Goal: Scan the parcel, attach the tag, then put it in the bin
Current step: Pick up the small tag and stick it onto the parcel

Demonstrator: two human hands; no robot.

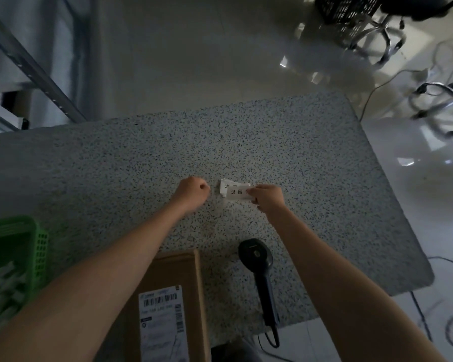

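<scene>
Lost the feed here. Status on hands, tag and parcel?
Right hand pinching top tag off the stack; left hand fisted beside it, nothing visible in it. Parcel near edge, untagged; scanner lying beside. Nothing in the way.

Counts, head view: 1 cardboard parcel [173, 304] at near edge of the speckled table [298, 158], w/ 1 white shipping label [162, 325] on top; at least 3 barcodes were visible on that label. 1 black handheld scanner [259, 267], w/ 1 cable off its handle. White tags [233, 192]: at least 2 in a small overlapping stack, exact no. couldn't be told. 1 green bin [19, 259] at left, holding several pale items, too blurred to count. 2 hands: left hand [194, 193], right hand [268, 197]. 1 table. On the floor beyond: 2 chrome chair bases, approx.; cables too tangled to count.
</scene>
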